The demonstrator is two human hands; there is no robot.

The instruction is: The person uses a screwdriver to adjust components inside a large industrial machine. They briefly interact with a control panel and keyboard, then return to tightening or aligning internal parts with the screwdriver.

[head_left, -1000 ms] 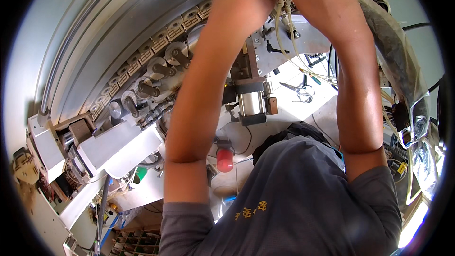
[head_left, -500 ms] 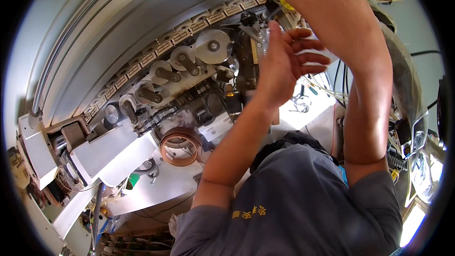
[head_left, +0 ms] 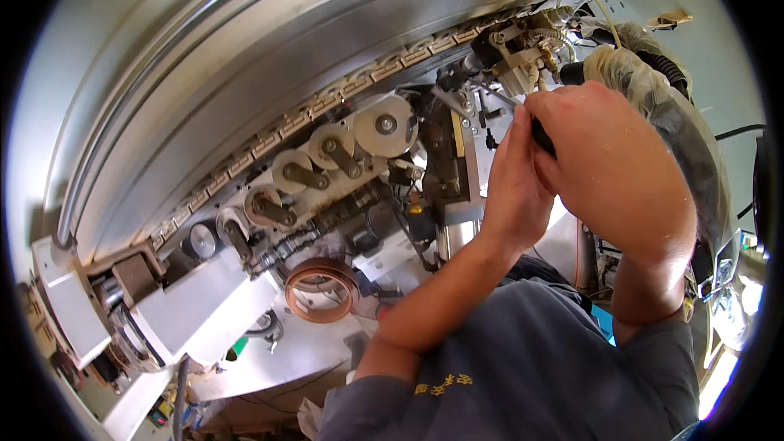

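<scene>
A tool that looks like a screwdriver, with a dark handle and a thin metal shaft, points up and left toward the machine's fittings. My right hand is closed over the handle from the right. Against the handle's other side lies my left hand, its thumb reaching up beside the shaft; its other fingers are partly hidden behind the right hand. Whether the tip touches a fitting is too small to tell. A black knob sits just left of the tip.
Round metal rollers with crank arms line the machine to the left, under a long slotted chain rail. A copper-coloured ring stands below them. Plastic-wrapped hoses hang at the right. A silver cylinder is near my left wrist.
My right hand has come down from the upper edge to the left hand, the tool now showing between them. My left hand, spread before, has closed in beside the handle. The view has shifted.
</scene>
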